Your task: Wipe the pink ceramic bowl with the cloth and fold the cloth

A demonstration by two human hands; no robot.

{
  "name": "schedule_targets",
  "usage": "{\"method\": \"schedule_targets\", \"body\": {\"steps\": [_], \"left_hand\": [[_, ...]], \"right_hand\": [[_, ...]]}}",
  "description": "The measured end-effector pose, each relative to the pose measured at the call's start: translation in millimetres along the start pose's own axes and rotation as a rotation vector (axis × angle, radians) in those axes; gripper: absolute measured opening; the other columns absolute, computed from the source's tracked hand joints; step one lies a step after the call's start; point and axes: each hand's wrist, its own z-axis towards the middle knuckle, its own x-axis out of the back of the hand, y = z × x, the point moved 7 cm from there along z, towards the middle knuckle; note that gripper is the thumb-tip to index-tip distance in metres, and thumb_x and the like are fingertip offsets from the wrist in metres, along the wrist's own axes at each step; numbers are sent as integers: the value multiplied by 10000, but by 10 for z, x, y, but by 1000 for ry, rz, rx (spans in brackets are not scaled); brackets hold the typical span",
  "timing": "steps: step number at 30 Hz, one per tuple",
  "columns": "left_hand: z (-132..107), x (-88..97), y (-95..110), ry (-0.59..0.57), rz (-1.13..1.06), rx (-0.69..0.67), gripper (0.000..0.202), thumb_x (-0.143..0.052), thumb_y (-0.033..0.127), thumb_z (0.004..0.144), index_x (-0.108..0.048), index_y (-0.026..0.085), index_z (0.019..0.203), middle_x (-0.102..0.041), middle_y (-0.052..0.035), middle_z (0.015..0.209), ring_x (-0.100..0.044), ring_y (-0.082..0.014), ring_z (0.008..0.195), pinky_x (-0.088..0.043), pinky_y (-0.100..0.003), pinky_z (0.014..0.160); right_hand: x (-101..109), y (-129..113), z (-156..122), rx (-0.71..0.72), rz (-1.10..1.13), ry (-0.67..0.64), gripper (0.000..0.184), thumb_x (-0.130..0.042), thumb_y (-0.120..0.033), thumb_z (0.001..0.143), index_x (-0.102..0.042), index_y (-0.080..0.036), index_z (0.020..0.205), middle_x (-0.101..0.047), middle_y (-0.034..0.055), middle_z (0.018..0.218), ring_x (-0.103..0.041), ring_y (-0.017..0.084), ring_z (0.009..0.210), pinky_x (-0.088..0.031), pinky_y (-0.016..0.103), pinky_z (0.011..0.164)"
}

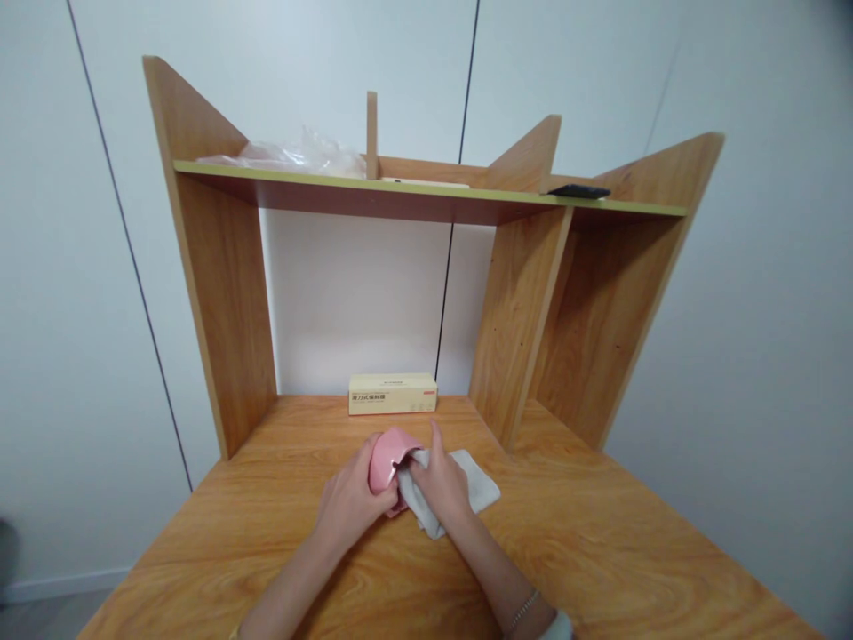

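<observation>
My left hand [353,489] grips a glossy pink hollow object [393,447] from its left side, thumb toward me. Its wall is curved and its opening faces right; I cannot tell its exact kind. In my right hand [443,480] is a light grey cloth [481,480], with the fingers pushing part of it into the pink object's opening. The right index finger or thumb sticks up, and the other fingertips are hidden by the cloth. The cloth's loose end spreads to the right over the table. Both hands are close together, low over the tabletop.
The wooden table [600,551] carries a wooden shelf unit [230,311] at its back. A cream-coloured box [393,396] with printed lettering stands beyond my hands. On the upper shelf lie a clear plastic bag [299,158] and a flat black item [578,191].
</observation>
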Motion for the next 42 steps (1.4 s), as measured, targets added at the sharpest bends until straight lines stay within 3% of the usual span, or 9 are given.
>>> {"method": "schedule_targets", "body": {"steps": [3,8,12,16,19,22,26,34,42], "left_hand": [[-16,-2,42,-14,23,-18,644,-529,344,678,-321,244,1280,-484,-43,1239,-502,-240,1057,-374,-306,843],[-32,45,96,-51,90,-38,585,-502,366,693,-353,272,1251,-551,-31,1161,-541,-255,995,-395,-313,785],[-52,54,133,-70,110,-76,562,-496,385,707,-358,295,1244,-581,-17,1115,-551,-245,979,-394,-300,777],[-40,38,73,-25,102,-77,627,-479,467,727,-290,278,1295,-540,-41,1175,-535,-257,1008,-388,-328,803],[-19,19,-34,12,24,-12,727,-444,531,742,-180,213,1341,-510,-83,1202,-541,-260,997,-401,-336,794],[-16,-40,-80,4,-64,2,795,-471,545,727,-141,175,1348,-520,-107,1180,-544,-277,990,-408,-350,789],[-22,-100,-45,3,-212,-82,724,-485,472,745,-182,156,1321,-530,-108,1162,-545,-245,988,-421,-323,792],[8,-40,-79,13,-85,-18,658,-530,395,712,-291,188,1289,-599,-76,1057,-575,-238,919,-428,-310,774],[-36,-11,20,9,30,-8,661,-512,358,709,-291,197,1310,-561,-74,1147,-533,-248,1020,-382,-323,861]], "right_hand": [[-26,27,9,-21,6,-24,706,-475,-337,760,-128,-143,1344,-647,70,812,-604,213,765,-350,253,581],[186,-95,-13,94,-72,144,724,-495,-251,745,-108,-173,1351,-638,34,735,-596,203,724,-342,254,609],[182,-111,-20,136,-24,105,748,-498,-232,735,-87,-167,1357,-640,42,755,-592,204,722,-345,252,604],[92,-49,-7,151,110,68,704,-448,-177,743,-105,-151,1357,-640,50,763,-590,202,744,-364,252,625],[16,63,33,80,261,70,643,-420,-188,762,-157,-127,1346,-641,76,812,-591,205,778,-389,259,649],[-43,139,80,38,471,100,591,-394,-219,785,-193,-118,1331,-615,109,974,-575,193,883,-408,262,717],[-112,100,98,78,656,94,584,-415,-235,770,-223,-130,1312,-525,107,1163,-502,163,1045,-391,247,820],[-93,42,22,-14,319,35,661,-508,-260,734,-222,-107,1310,-649,85,806,-610,204,730,-390,241,570],[68,1,-1,22,33,92,641,-461,-323,785,-179,-145,1332,-650,67,749,-611,208,731,-349,249,575]]}}
